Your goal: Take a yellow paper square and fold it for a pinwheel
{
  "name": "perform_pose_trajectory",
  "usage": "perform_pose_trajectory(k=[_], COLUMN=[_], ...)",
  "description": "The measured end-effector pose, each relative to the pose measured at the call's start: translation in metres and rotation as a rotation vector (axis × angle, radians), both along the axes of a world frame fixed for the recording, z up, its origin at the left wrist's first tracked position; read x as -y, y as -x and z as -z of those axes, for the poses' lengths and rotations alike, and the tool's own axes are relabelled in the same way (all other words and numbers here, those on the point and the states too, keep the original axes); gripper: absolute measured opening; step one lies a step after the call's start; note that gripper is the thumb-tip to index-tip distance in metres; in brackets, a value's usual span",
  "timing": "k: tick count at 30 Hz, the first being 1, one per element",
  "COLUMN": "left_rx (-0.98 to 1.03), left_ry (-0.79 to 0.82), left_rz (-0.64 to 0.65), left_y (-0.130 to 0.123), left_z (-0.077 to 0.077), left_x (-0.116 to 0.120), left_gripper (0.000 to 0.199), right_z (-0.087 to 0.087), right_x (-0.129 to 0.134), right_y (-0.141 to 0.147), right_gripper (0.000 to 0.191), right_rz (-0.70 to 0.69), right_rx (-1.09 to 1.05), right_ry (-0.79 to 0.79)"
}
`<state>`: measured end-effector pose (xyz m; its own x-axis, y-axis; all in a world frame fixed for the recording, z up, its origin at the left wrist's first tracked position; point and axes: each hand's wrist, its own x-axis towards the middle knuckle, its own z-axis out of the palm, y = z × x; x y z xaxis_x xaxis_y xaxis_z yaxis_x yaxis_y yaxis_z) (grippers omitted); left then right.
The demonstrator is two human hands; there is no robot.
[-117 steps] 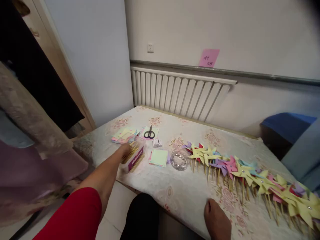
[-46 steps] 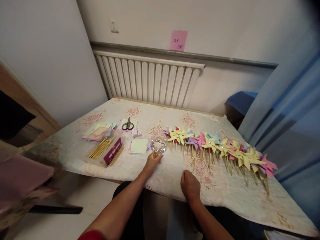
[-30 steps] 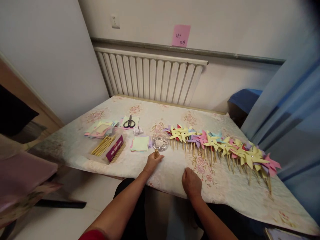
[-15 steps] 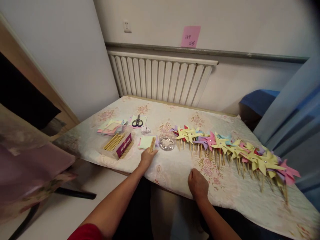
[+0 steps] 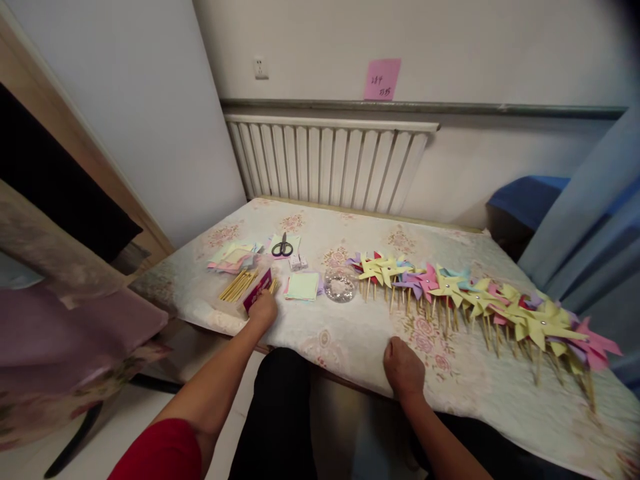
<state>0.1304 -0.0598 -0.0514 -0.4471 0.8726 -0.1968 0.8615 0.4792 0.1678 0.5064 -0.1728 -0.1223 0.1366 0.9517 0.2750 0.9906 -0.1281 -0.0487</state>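
Note:
My left hand [image 5: 263,310] is closed at the right side of the stick box, beside its purple label [image 5: 257,291]; the ends of some sticks [image 5: 273,287] show just past the fingers. Wooden sticks [image 5: 239,286] fill the box's left part. Curled into a fist, my right hand [image 5: 404,368] rests at the table's front edge, with nothing seen in it. Between the hands lie a stack of pale green paper squares [image 5: 303,287] and a round clear dish of small shiny pieces [image 5: 341,285]. Many paper pinwheels on sticks [image 5: 447,287] form a long row on the right.
Black scissors [image 5: 283,248] lie on paper behind the box, near a small white box [image 5: 297,262]. Loose coloured papers [image 5: 234,257] are at the left. The flowered tablecloth [image 5: 350,340] reaches back to a radiator [image 5: 335,163]. A chair stands at the left.
My left hand has moved left from the paper stack to the stick box, taking the sticks it held with it. My right fist has stayed in place on the table. The view has shifted slightly.

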Motion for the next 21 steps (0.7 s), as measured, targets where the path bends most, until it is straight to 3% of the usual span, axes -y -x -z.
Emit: perform_pose_trajectory(k=[11, 21], left_rx=[-0.234, -0.364], left_ry=[-0.001, -0.144], left_rz=[0.133, 0.262], left_y=[-0.001, -0.004], left_z=[0.013, 0.019], left_x=[-0.002, 0.019], left_gripper=[0.046, 0.043], right_z=[-0.001, 0.004], right_x=[0.000, 0.000], right_y=[0.000, -0.002], right_gripper=[0.018, 0.019], right_rz=[0.009, -0.008], right_rx=[-0.011, 0.010], right_ry=[0.019, -0.026])
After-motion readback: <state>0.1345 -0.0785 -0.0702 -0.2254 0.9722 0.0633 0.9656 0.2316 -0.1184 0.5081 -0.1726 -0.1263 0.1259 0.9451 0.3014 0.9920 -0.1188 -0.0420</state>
